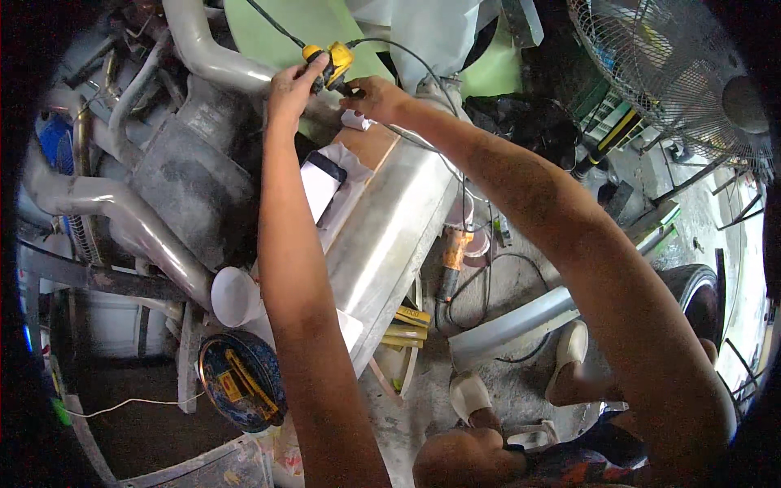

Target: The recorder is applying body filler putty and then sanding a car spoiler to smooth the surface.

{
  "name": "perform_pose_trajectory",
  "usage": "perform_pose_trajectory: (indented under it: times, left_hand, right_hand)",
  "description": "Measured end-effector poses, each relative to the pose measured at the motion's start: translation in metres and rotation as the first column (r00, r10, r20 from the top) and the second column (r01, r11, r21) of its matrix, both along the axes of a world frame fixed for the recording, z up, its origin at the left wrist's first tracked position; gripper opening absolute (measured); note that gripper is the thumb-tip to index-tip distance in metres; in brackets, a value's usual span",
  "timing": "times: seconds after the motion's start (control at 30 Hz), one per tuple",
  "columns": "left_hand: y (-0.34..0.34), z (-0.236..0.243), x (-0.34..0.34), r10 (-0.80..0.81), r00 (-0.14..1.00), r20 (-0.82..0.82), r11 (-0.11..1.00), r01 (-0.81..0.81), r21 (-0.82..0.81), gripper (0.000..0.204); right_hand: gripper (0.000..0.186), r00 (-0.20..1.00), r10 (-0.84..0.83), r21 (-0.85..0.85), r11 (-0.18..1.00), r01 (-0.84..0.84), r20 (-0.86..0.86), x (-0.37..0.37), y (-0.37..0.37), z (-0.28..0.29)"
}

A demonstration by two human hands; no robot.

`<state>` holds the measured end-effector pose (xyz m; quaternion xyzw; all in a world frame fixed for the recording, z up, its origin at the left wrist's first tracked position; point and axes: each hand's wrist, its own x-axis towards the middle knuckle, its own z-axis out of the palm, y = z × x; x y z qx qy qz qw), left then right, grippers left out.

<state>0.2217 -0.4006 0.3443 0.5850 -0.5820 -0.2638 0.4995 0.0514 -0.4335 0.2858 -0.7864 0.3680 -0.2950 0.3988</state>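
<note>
My left hand (293,88) grips a yellow and black electrical plug connector (338,63) at the top centre, its thumb on the black part and cables running from it. My right hand (374,99) is closed on the connector's lower black end, fingers partly hidden. Below them lies a long brushed-metal silencer body (382,252), with a tan board (370,149), white paper and a phone-like device (319,187) along its left side. A dark cable hangs past my right forearm toward an orange cylindrical power tool (453,256).
Bent metal pipes (138,228) crowd the left, near a white cup (234,294) and a round blue tin (240,381). A wire fan (667,73) stands upper right. A curved metal panel (504,325), a tyre (695,301), loose cables and sandalled feet (569,350) are on the concrete floor.
</note>
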Motion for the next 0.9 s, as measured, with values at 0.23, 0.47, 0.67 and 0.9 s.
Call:
perform_pose_trajectory:
  times: [0.23, 0.47, 0.67, 0.9]
  left_hand:
    - [0.000, -0.009, 0.017, 0.123, 0.987, 0.107, 0.992, -0.120, -0.034, 0.053]
    - [0.001, -0.018, 0.048, 0.182, 0.974, 0.136, 0.981, -0.172, -0.085, 0.054]
    - [0.033, 0.011, 0.042, 0.147, 0.986, 0.077, 0.985, -0.139, -0.102, 0.042]
    - [0.176, 0.082, -0.037, -0.033, 0.999, -0.034, 0.968, 0.023, -0.250, 0.042]
  right_hand:
    - [0.058, 0.995, -0.035, -0.140, 0.989, 0.049, 0.098, -0.031, 0.012, -0.007]
    - [0.048, 0.999, 0.043, -0.117, 0.992, -0.044, -0.015, -0.133, 0.077, 0.011]
    - [0.044, 0.979, -0.022, -0.091, 0.996, 0.004, -0.202, -0.285, 0.192, 0.016]
    - [0.041, 0.853, -0.257, 0.136, 0.926, 0.351, -0.455, -0.448, 0.359, 0.088]
